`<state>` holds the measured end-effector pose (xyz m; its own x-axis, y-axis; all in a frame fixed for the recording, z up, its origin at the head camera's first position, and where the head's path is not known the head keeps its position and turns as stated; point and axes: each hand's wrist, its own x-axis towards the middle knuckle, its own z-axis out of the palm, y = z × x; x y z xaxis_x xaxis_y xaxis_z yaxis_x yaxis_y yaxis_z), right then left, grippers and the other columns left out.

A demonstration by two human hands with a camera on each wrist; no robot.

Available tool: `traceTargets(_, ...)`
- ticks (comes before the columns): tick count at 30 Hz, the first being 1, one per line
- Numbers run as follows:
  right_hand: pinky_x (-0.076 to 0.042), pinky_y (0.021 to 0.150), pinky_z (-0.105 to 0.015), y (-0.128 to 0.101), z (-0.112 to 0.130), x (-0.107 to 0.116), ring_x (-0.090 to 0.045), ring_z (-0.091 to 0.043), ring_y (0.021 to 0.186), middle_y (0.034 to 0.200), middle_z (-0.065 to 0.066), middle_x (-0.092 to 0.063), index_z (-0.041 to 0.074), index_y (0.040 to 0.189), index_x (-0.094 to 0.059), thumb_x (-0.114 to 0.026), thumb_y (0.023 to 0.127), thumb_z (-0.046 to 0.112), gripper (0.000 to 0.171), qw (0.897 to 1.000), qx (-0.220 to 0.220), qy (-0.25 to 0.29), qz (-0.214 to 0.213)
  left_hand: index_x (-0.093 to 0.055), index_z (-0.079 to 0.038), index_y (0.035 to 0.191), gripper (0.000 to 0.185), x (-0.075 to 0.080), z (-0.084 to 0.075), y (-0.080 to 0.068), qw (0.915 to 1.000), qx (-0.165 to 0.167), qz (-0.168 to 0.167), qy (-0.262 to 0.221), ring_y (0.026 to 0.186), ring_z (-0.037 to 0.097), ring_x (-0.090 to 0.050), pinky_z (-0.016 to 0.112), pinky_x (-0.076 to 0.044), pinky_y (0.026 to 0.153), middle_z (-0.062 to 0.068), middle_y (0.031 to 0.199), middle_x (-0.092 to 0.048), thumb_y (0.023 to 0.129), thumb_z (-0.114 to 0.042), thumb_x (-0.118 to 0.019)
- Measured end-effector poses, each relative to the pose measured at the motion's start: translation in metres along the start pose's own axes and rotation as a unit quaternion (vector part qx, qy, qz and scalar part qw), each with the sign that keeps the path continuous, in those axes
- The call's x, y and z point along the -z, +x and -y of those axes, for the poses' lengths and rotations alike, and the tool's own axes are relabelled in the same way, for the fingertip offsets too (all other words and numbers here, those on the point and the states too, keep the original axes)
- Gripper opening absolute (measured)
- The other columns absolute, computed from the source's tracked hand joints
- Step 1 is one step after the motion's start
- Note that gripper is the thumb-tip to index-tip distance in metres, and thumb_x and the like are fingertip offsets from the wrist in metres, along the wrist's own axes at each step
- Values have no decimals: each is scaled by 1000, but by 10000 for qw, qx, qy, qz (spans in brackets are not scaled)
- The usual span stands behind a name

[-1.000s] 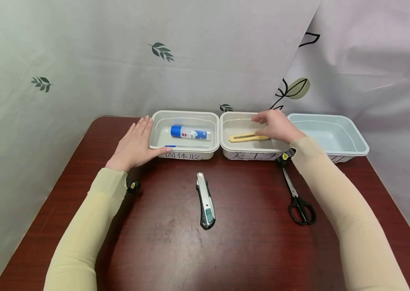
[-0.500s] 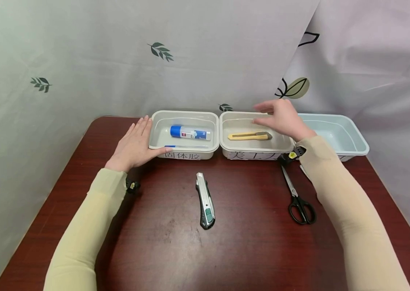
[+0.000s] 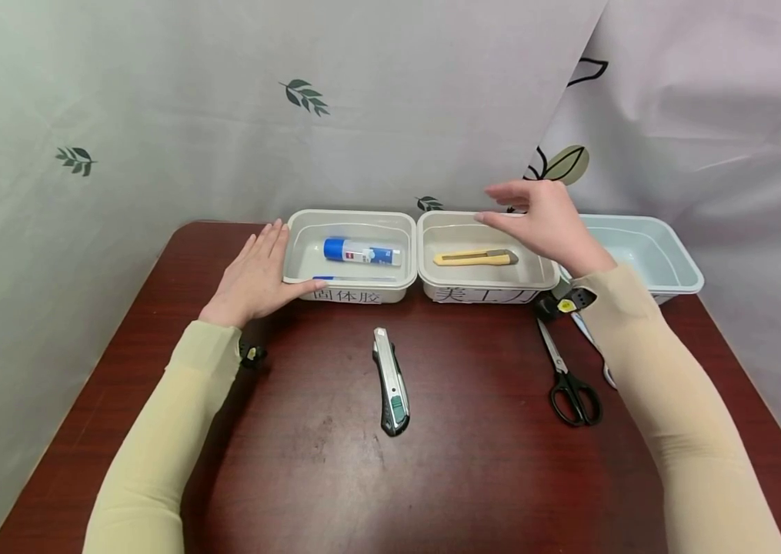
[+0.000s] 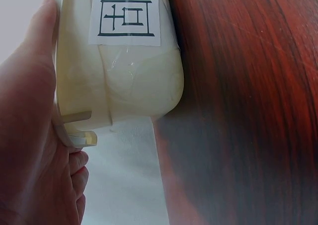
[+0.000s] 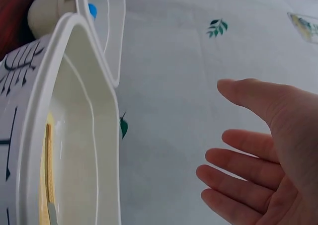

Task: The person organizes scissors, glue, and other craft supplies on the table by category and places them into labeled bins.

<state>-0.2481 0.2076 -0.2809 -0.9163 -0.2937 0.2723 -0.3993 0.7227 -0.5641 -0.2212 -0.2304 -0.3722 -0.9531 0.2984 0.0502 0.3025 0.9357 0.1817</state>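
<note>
My left hand rests against the left end of a white plastic bin, fingers straight, thumb along its front rim. In that bin lie a blue-capped glue stick and a thin blue pen-like item, partly hidden by the front rim. My right hand hovers over the right end of the middle bin, thumb and fingers apart, holding nothing. A yellow box cutter lies in the middle bin, apart from the hand; the right wrist view shows the hand beside this bin.
A pale blue bin stands at the right, partly behind my right wrist. On the dark red table lie a silver-and-black box cutter, black-handled scissors and a white item partly covered by my right sleeve.
My right hand has let go of the yellow box cutter, lifted out of the middle bin and moved up and to the right. The left hand stays in place.
</note>
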Motion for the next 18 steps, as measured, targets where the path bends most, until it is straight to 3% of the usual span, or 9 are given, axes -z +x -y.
traceTargets(6, -52, 99, -41, -8, 12, -1, -66, -21, 117, 125, -6, -71, 10, 128, -73, -79, 89, 44, 52, 9998, 126, 78, -132, -10, 5, 161, 123, 0, 0, 0, 10000, 47, -10, -45, 154, 35, -8, 46, -3, 124, 24, 167, -10, 85, -82, -53)
traceTargets(18, -52, 98, -42, -32, 32, -18, -68, -27, 113, 118, -7, -73, 8, 124, -75, -81, 88, 41, 49, 9992, 281, 244, -176, -8, 4, 161, 123, -1, 1, 1, 10000, 50, 7, -70, 154, 34, -6, 44, 0, 123, 23, 167, -9, 85, -83, -52)
